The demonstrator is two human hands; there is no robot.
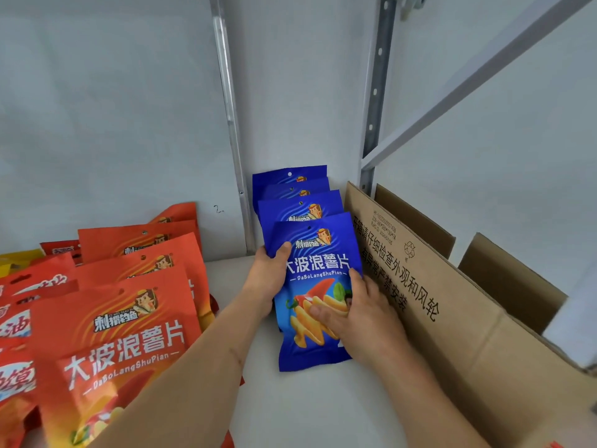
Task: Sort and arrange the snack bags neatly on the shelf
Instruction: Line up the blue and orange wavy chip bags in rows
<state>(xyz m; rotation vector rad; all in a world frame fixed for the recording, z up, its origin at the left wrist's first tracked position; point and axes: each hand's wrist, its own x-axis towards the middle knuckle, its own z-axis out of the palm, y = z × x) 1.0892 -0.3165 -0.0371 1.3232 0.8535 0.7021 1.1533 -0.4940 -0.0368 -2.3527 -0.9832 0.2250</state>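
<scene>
**Front blue bag being set into its row**

The left hand [268,279] grips the upper left edge of the front blue bag [318,295], thumb curled over its face and the other fingers hidden behind it. The right hand [352,313] holds the bag's right side, thumb lying across the printed picture and a fingertip hooked at the right edge. Between them the bag stands tilted back, its bottom seam resting on the shelf [310,409].

Behind it, three more blue bags [290,189] lean in an overlapping row that runs back to the rear wall [113,108], each top showing above the next. That row looks close to finished; the front bag still needs to be let go, and perhaps squared up with the others.

Towards the left edge of the shelf, orange bags [129,334] of the same brand stand in a similar stepped row, the nearest one large in view. Further left, at the very edge of the picture, lie red and yellow bags [19,318] of other kinds, overlapping loosely; these seem the least tidy part and probably the work left.

Along the right edge sits an open cardboard box [452,302], its flaps up and printed with black text; whether it holds more bags cannot be seen.

The shelf is pale and smooth. Metal uprights [376,92] with slots and a slanted brace rise against the plain wall.
</scene>
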